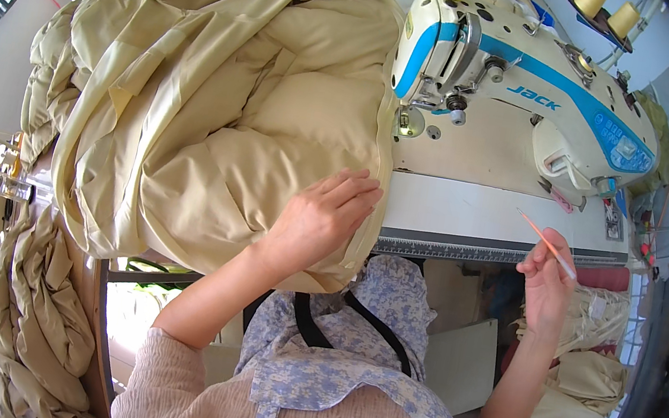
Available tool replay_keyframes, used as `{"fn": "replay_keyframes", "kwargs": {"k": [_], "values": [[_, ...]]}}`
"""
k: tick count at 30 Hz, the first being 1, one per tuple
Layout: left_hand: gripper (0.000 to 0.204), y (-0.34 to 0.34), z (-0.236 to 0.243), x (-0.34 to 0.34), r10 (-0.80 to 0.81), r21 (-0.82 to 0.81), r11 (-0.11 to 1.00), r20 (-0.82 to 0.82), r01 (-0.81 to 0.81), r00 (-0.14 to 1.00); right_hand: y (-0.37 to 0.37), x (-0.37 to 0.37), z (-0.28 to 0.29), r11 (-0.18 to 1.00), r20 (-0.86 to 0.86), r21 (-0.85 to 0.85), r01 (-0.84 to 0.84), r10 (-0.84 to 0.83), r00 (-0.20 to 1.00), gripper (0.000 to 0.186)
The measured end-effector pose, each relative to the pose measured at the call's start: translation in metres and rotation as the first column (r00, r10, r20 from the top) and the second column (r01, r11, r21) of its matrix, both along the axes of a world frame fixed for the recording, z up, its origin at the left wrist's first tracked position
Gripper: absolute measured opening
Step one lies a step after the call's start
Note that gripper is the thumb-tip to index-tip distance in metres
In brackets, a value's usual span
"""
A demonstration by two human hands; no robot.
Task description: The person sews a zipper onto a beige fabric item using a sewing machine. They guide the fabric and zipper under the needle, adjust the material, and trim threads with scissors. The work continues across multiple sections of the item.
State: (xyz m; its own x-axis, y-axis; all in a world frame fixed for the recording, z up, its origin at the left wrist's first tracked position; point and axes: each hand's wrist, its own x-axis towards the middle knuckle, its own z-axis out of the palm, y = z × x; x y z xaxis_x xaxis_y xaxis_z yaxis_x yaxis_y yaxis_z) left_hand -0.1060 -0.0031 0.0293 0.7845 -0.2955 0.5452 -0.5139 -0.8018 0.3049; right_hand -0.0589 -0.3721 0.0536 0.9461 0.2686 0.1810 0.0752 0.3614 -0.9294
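Observation:
A large beige padded garment [307, 108] lies heaped over the left part of the sewing table, its right edge running up to the sewing machine's needle area. My left hand [328, 208] rests on it near that edge, fingers stretched out and lying on the cloth. In my right hand [549, 278], raised by the table's front edge, is a slim orange pen-like tool [542, 237] with a thin pointed tip; its exact kind is unclear. The fingers pinch it. Beyond both hands stands the white and blue sewing machine [538, 84].
A ruler strip [468, 249] borders the table's front. Small scissors-like snips with pink handles [565, 202] lie below the machine arm. Yellow thread cones [622, 20] stand at the back right. More beige cloth [42, 312] hangs at the left, and further bundles [583, 380] sit at the right.

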Motion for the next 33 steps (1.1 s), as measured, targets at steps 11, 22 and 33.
{"fn": "replay_keyframes", "kwargs": {"k": [11,22,33], "values": [[0.040,0.043,-0.034,-0.023,-0.054,0.050,0.997,-0.133,0.061,0.990,0.156,0.017,-0.010,0.937,0.006,-0.264,-0.229,0.239,0.971,0.041],[0.038,0.029,-0.038,-0.023,0.062,0.108,0.993,-0.103,-0.051,0.993,0.222,0.038,-0.061,0.870,0.303,-0.493,-0.009,0.181,0.936,0.016],[0.042,0.031,-0.035,-0.024,0.050,0.083,0.996,-0.112,-0.041,0.992,0.224,0.039,-0.069,0.814,0.390,-0.580,0.028,0.247,0.887,0.013]]}}
